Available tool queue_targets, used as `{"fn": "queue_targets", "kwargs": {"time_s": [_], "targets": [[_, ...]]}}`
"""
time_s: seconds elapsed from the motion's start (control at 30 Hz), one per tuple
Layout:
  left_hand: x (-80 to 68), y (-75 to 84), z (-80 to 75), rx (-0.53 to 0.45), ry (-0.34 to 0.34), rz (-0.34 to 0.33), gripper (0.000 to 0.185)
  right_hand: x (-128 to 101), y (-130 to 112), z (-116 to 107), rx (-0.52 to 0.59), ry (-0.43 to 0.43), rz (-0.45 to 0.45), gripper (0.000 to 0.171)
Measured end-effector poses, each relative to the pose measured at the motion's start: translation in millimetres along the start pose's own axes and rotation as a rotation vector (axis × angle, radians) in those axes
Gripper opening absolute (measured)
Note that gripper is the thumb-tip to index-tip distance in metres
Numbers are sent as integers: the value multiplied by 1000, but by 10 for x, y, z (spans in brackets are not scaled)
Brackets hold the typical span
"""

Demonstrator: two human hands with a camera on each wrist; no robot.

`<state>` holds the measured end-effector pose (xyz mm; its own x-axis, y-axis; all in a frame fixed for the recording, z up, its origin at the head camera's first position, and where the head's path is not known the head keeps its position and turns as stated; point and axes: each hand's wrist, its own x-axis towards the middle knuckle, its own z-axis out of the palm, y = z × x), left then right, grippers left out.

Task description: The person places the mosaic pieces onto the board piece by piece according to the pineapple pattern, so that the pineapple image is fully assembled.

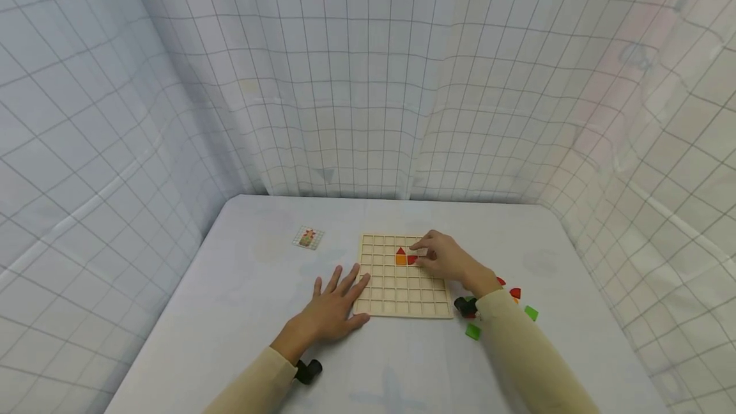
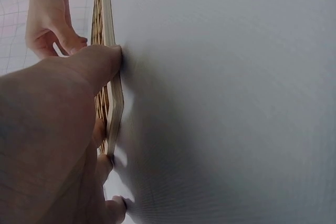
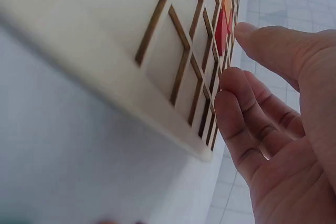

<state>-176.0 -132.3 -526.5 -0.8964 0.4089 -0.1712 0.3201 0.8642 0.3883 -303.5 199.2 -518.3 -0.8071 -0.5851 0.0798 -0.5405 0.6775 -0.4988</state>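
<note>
Left hand (image 1: 332, 314) palm down, 5 digits spread; right hand (image 1: 444, 259) loosely bent, thumb and forefinger apart

Diffuse light leaves soft shadows on the tabletop (image 2: 173, 129) (wrist views look dimmer).

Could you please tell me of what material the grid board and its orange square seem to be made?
Grid board: probably pale, matt wood; its dividers have brown, scorched-looking sides, as on laser-cut wood.
Orange square: painted wood or plastic, smooth-looking; it shows only flat, even colour, so I cannot tell which.
</note>
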Motion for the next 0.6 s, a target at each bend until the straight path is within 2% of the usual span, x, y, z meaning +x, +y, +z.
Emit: {"fn": "queue_targets", "kwargs": {"time_s": [0.3,0.4,0.6], "targets": [[-2,-26,2,0,-3,-2,86,-320,186,-150,14,20,86,28],[6,-40,17,-22,0,8,86,-464,278,-218,13,28,139,27],[16,-94,71,-52,23,38,86,-743,490,-352,-13,72,175,25]]}}
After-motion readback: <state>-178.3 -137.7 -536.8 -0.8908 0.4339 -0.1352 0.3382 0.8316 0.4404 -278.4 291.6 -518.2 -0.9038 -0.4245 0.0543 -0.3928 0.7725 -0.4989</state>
